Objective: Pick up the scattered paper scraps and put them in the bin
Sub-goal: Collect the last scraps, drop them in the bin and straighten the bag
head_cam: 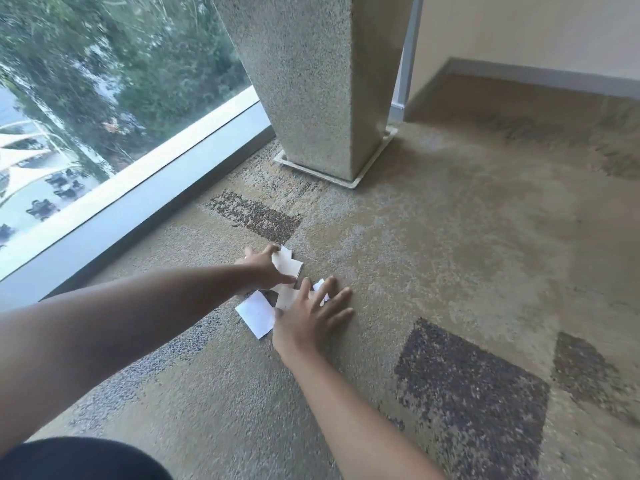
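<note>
View from a head-worn camera, looking down at a carpeted floor [433, 237], beige w/ dark speckled patches; two bare forearms reach forward from the bottom edge to a small cluster of paper scraps near centre.

Left hand [265, 268] comes in from the left, palm down; its grip is closed on a tan paper scrap [289, 265], fingers on the far edge, thumb on the near edge; the scrap looks tilted up off the carpet, though whether it's fully clear of the floor is hard to tell.

Right hand [308, 318] lies just beside the left, nearer the camera; fingers spread wide and flat, grip fully open, holding nothing; it rests on or just over another tan scrap [285, 297]; a bit of white scrap [319, 285] shows between its fingers.

A larger white scrap [256, 317] lies flat on the carpet, just left of the right hand, partly under the left forearm; all scraps sit close together, some overlapping.

Beyond the scraps, a tall speckled stone-look bin [311, 81], square and tapering toward its base, stands on a pale tray [372, 161]; well apart from the hands.

Left: a floor-level window [86, 81] w/ a pale sill; trees and parked vehicles far below, blurred. Right: a cream wall [519, 29] w/ grey skirting. Dark clothing at bottom-left corner.
</note>
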A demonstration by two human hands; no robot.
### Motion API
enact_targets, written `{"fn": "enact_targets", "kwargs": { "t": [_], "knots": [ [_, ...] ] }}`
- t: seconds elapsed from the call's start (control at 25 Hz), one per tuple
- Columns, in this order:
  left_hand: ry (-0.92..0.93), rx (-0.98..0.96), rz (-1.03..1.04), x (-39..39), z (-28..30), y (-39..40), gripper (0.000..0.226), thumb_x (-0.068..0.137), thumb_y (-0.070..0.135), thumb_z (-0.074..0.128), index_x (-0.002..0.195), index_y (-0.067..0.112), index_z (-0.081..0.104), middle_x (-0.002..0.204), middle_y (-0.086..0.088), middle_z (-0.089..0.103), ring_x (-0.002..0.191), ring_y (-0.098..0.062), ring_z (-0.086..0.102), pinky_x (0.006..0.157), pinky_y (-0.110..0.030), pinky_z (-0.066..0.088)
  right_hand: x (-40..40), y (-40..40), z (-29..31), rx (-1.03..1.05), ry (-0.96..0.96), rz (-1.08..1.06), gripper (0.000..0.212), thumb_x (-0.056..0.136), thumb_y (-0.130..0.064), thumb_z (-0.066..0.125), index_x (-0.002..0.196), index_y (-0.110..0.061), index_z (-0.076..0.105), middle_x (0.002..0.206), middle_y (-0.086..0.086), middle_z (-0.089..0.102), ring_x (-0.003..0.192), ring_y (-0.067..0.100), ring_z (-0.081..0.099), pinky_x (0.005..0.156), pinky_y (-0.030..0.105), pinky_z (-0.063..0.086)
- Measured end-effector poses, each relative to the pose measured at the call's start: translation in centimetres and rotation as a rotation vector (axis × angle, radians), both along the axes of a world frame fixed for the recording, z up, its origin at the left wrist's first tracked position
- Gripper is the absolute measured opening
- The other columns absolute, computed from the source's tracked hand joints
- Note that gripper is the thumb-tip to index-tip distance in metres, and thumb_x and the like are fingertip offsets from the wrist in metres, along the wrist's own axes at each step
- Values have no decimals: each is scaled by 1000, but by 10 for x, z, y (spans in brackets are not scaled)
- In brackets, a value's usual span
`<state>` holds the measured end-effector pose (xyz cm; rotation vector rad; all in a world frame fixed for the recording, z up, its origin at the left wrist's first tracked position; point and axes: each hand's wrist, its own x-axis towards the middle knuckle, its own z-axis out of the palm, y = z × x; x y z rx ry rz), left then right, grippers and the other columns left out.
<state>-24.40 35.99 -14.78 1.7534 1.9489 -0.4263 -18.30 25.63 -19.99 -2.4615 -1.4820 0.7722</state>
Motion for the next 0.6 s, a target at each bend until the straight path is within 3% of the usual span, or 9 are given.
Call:
{"fn": "enact_targets", "kwargs": {
  "t": [0.08, 0.16, 0.24, 0.32, 0.48, 0.6],
  "knots": [
    [55, 30, -28, 1, -1, 2, 95, 63, 67, 76, 142, 38, 32, 132, -14, 35, 103, -33, 55, 83, -39, 54, -3, -3, -7, 77, -70, -15, 65, 82, -48, 69, 139, -27, 45, 156, 17, 24, 142, 54, 6, 111, 69, 6],
    [46, 54, -46, 4, 4, 3, 88, 66, 54, 81, 139, 31, 38, 129, -13, 38, 102, -31, 53, 74, -38, 55, -6, -8, -6, 174, -116, -19, 49, 71, -40, 83, 114, -25, 64, 135, 12, 51, 130, 44, 38, 102, 58, 34],
    [-23, 39, -19, 6, 4, 4, 83, 69, 35, 85, 138, 25, 39, 126, -14, 40, 88, -24, 55, 58, -32, 52, 1, -9, -4, 239, -115, -20, 43, 69, -38, 86, 103, -22, 66, 122, 8, 59, 112, 33, 53, 87, 45, 47],
    [-73, 50, -5, 10, 3, 3, 81, 71, 20, 85, 137, 20, 37, 124, -14, 43, 77, -18, 52, 46, -24, 42, 8, -8, -5, 246, -74, 20, 42, 80, -33, 78, 115, -20, 59, 126, 7, 55, 110, 28, 54, 85, 37, 49],
    [-116, 65, 117, 11, -2, 1, 86, 70, 7, 84, 135, 9, 27, 102, -8, 50, 79, -16, 50, 54, -24, 41, 28, -14, 2, 215, 157, 114, 59, 82, -20, 77, 130, -15, 44, 130, 8, 47, 116, 27, 52, 95, 35, 50],
    [-122, -6, 171, 7, -1, 1, 78, 71, 10, 85, 129, 5, 33, 104, -9, 51, 89, -20, 51, 69, -27, 43, 45, -20, 12, 209, 281, 125, 60, 77, -17, 81, 126, -17, 46, 127, 4, 51, 110, 23, 56, 84, 28, 49]
  ]
}}
